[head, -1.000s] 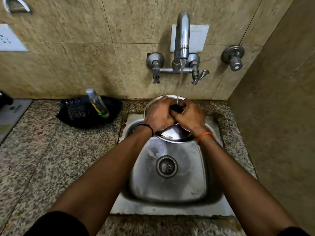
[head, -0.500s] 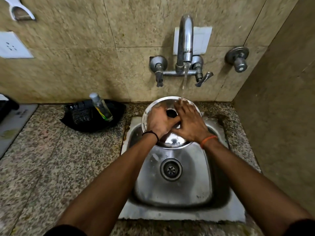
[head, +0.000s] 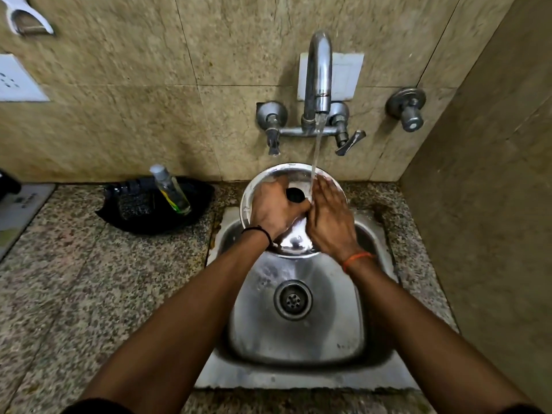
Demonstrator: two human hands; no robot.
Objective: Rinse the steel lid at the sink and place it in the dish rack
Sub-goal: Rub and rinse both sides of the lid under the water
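The left hand (head: 276, 209) grips the black knob (head: 294, 195) of the steel lid (head: 294, 242), holding it over the sink (head: 298, 339); the right hand (head: 330, 221) lies flat on the lid beside it, fingers straight under the water stream (head: 316, 150)

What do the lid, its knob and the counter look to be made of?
Lid: polished steel, bright mirror reflections. Knob: matte black, probably plastic; it gives no shine. Counter: speckled stone, likely granite, with a dull grainy surface.
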